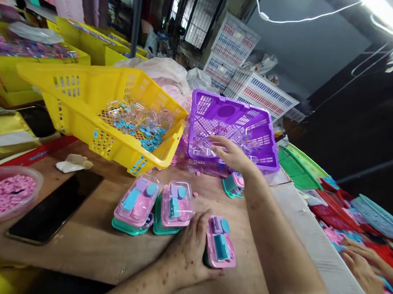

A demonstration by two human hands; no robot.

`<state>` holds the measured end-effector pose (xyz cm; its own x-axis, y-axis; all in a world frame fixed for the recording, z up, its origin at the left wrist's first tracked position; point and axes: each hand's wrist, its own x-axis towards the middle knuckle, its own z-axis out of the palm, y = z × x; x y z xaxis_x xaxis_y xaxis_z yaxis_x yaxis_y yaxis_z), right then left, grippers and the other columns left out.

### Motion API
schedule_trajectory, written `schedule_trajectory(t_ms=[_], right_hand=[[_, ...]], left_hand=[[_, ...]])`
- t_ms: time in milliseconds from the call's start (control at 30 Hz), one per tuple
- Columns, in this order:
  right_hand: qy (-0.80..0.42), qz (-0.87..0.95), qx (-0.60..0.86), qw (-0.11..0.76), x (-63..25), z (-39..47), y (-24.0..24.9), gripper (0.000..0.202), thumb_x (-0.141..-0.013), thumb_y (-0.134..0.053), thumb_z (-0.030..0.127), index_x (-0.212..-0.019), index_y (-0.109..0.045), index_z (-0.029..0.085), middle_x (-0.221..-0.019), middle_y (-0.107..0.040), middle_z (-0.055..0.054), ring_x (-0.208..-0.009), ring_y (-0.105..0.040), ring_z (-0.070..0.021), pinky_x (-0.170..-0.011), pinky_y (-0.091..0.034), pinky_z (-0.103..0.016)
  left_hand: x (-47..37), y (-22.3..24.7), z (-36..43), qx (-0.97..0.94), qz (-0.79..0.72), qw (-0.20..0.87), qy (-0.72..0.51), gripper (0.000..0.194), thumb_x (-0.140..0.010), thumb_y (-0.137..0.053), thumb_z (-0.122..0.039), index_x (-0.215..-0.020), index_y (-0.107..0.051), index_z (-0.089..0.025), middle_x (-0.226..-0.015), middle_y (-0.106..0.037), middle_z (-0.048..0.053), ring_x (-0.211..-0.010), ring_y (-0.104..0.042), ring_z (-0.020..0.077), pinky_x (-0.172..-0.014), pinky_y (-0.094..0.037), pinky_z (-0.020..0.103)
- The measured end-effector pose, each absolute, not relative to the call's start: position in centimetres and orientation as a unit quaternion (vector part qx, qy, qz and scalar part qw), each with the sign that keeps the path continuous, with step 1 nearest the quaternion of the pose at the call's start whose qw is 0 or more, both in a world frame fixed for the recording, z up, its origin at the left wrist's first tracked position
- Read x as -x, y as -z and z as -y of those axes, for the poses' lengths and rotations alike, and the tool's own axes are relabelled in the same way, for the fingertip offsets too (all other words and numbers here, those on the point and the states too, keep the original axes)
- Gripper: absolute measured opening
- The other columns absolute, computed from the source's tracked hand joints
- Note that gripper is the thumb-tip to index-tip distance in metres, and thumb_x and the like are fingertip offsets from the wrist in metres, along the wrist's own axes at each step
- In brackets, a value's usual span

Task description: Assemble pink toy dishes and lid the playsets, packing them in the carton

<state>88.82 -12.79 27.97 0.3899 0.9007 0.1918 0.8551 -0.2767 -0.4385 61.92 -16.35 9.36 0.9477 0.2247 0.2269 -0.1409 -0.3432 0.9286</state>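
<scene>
My left hand (190,248) is closed around the left side of a small toy set (222,244) with a pink top, a teal block and a round blue knob. No clear cover shows on this one. To its left stand two similar toy sets, one (175,205) beside the other (136,203), both under clear plastic covers on green bases. My right hand (231,154) reaches over the front of a purple basket (276,147), fingers stretched out. Clear plastic covers (203,146) lie in that basket. Another toy set (232,184) is partly hidden behind my right forearm.
A yellow basket (94,134) holds blue discs and clear plastic pieces. At left lie a phone (56,207) and a tub (37,186) of pink parts. Small pink discs dot the wooden table (110,257). A co-worker's hands (362,268) are at far right.
</scene>
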Motion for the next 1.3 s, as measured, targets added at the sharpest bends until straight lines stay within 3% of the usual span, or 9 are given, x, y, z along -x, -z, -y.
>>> schedule_trajectory(t_ms=[133,200,333,433,633,733,867,1033,1300], right_hand=[[-0.053,0.526,0.823,0.207,-90.5,5.2,-26.1,0.014,-0.088,-0.079,0.016,-0.101,-0.085,0.017,-0.093,-0.085,-0.009,-0.091,-0.078,-0.0245,-0.098,-0.064,-0.04],[-0.027,0.517,0.827,0.22,-90.6,4.7,-26.9,0.009,-0.09,-0.076,0.021,-0.094,-0.082,0.016,-0.083,-0.08,-0.008,-0.081,-0.072,-0.0229,-0.091,-0.063,-0.04],[0.02,0.488,0.83,0.271,-90.0,9.5,-31.0,0.04,-0.106,-0.06,0.049,-0.127,-0.078,0.02,-0.094,-0.077,-0.006,-0.079,-0.068,-0.0218,-0.078,-0.062,-0.037],[-0.082,0.497,0.816,0.285,-87.5,15.7,-34.0,0.056,-0.099,-0.073,0.066,-0.139,-0.079,0.027,-0.094,-0.077,-0.005,-0.073,-0.066,-0.0219,-0.069,-0.06,-0.037],[-0.238,0.533,0.806,0.095,-79.7,23.3,-32.8,0.063,-0.086,-0.088,0.074,-0.131,-0.086,0.03,-0.122,-0.081,-0.01,-0.103,-0.075,-0.0311,-0.093,-0.063,-0.045],[-0.167,0.505,0.839,0.117,-77.6,24.6,-30.2,0.067,-0.088,-0.086,0.079,-0.132,-0.079,0.029,-0.128,-0.079,-0.01,-0.108,-0.074,-0.0318,-0.094,-0.063,-0.045],[-0.098,0.493,0.854,0.137,-75.8,25.3,-28.2,0.065,-0.096,-0.074,0.085,-0.119,-0.073,0.024,-0.11,-0.078,-0.009,-0.094,-0.073,-0.0275,-0.087,-0.06,-0.042],[-0.075,0.498,0.848,0.168,-74.6,26.4,-27.1,0.064,-0.109,-0.053,0.082,-0.123,-0.076,0.024,-0.115,-0.081,-0.011,-0.107,-0.075,-0.0301,-0.097,-0.06,-0.046],[-0.11,0.504,0.838,0.178,-72.7,27.0,-25.5,0.073,-0.107,-0.048,0.088,-0.118,-0.084,0.025,-0.126,-0.084,-0.013,-0.124,-0.078,-0.0365,-0.112,-0.061,-0.053]], left_hand=[[-62.4,-8.8,16.3,-0.798,-0.021,0.577,-0.173,0.145,-0.062,-0.11,-0.043,-0.178,-0.025,-0.024,-0.178,-0.041,0.025,-0.17,-0.038,0.051,-0.143,-0.032,0.07],[-62.7,-8.4,16.3,-0.797,-0.012,0.577,-0.179,0.148,-0.059,-0.11,-0.042,-0.178,-0.024,-0.024,-0.177,-0.041,0.026,-0.169,-0.039,0.0523,-0.143,-0.033,0.07],[-62.8,-8.4,16.3,-0.806,0.006,0.561,-0.191,0.147,-0.061,-0.109,-0.044,-0.177,-0.022,-0.022,-0.174,-0.044,0.026,-0.166,-0.044,0.0513,-0.14,-0.037,0.069],[-62.7,-8.6,16.2,-0.813,0.008,0.546,-0.204,0.14,-0.069,-0.107,-0.044,-0.176,-0.019,-0.02,-0.173,-0.044,0.027,-0.165,-0.045,0.0499,-0.141,-0.036,0.068],[-62.7,-8.0,16.1,-0.804,0.024,0.551,-0.221,0.137,-0.073,-0.103,-0.04,-0.176,-0.014,-0.026,-0.174,-0.041,0.026,-0.167,-0.041,0.0505,-0.137,-0.038,0.071],[-62.6,-7.8,16.0,-0.798,0.043,0.551,-0.24,0.136,-0.075,-0.103,-0.04,-0.176,-0.013,-0.026,-0.174,-0.042,0.025,-0.168,-0.039,0.0495,-0.137,-0.037,0.072],[-62.5,-7.8,15.8,-0.795,0.037,0.547,-0.26,0.141,-0.071,-0.106,-0.043,-0.175,-0.012,-0.022,-0.176,-0.039,0.028,-0.17,-0.037,0.0494,-0.138,-0.036,0.071],[-62.5,-8.2,15.6,-0.802,0.06,0.53,-0.27,0.129,-0.071,-0.106,-0.044,-0.169,-0.026,-0.022,-0.172,-0.048,0.026,-0.164,-0.048,0.0486,-0.135,-0.042,0.07],[-63.2,-7.8,15.7,-0.817,0.055,0.507,-0.268,0.123,-0.068,-0.107,-0.051,-0.164,-0.039,-0.016,-0.166,-0.055,0.026,-0.158,-0.055,0.0479,-0.134,-0.045,0.067]])
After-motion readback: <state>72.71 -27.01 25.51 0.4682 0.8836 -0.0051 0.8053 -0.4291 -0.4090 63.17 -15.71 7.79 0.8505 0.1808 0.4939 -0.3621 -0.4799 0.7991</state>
